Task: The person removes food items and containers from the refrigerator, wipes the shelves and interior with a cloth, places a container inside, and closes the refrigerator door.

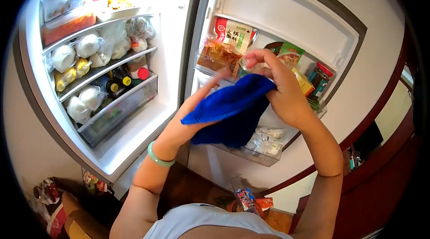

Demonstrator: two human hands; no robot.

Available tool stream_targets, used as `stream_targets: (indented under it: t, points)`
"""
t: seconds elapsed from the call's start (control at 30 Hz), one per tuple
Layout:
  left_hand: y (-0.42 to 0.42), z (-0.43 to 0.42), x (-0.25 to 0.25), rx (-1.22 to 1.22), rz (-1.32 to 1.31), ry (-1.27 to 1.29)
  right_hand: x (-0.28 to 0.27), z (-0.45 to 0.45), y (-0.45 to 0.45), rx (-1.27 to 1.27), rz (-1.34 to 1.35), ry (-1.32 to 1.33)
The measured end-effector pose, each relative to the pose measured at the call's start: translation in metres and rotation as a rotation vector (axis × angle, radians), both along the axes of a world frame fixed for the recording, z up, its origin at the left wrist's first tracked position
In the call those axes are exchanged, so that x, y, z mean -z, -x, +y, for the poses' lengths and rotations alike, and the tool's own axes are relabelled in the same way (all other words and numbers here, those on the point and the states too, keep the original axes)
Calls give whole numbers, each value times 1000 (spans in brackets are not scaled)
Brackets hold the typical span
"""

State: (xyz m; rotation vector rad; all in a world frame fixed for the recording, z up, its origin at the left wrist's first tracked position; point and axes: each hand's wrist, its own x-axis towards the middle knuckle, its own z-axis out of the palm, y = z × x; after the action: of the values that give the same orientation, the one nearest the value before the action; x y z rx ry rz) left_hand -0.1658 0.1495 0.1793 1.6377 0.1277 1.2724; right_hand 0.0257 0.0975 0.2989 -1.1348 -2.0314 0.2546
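Note:
A bright blue cloth (237, 111) hangs bunched between my two hands, in front of the open fridge door. My right hand (282, 89) grips the cloth's upper right corner, its thumb and forefinger curled above it. On the other side, my left hand (190, 109) touches the cloth's left edge; its raised fingers are smeared by motion and partly covered, so its grip is unclear. A pale green bangle (160, 155) circles my left wrist. Just behind my fingers, a door shelf holds a bag of reddish-brown food (218, 55) and a red-and-cream packet (234, 32).
The fridge (172, 60) stands open at left, its shelves holding bagged food, bottles and a red-filled container (69, 26). A jar (320, 80) stands on the door shelf. The lower door bin (264, 158) holds small white packets. Bags (49, 192) lie at lower left.

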Motion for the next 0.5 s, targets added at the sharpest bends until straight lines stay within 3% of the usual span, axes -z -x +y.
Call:
stream_targets:
  t: [0.07,0.13,0.17,0.23,0.27,0.3,0.4,0.43,0.47,0.5]
  points:
    - [14,2,2,-15,118,-111,1,3,-8,5,-44,17]
    - [25,-3,-3,150,536,230,8,10,-12,-14,-66,34]
    - [24,-5,6,139,540,229,7,12,-13,-23,-62,30]
    - [17,-11,26,443,-216,449,4,15,-17,-13,-206,433]
    - [6,-15,23,408,-339,444,4,17,-17,-96,-45,594]
    - [0,-14,20,371,-407,405,4,14,-17,-101,-41,593]
    - [-4,-14,1,336,-631,194,-3,-9,-18,-168,-228,231]
    - [4,-6,-3,308,-677,194,-8,-18,-25,-88,-192,79]
    - [8,3,-15,-57,-552,222,-13,-27,-34,-6,-153,-73]
    - [15,29,-31,-352,-449,95,-19,-38,-48,110,-62,-196]
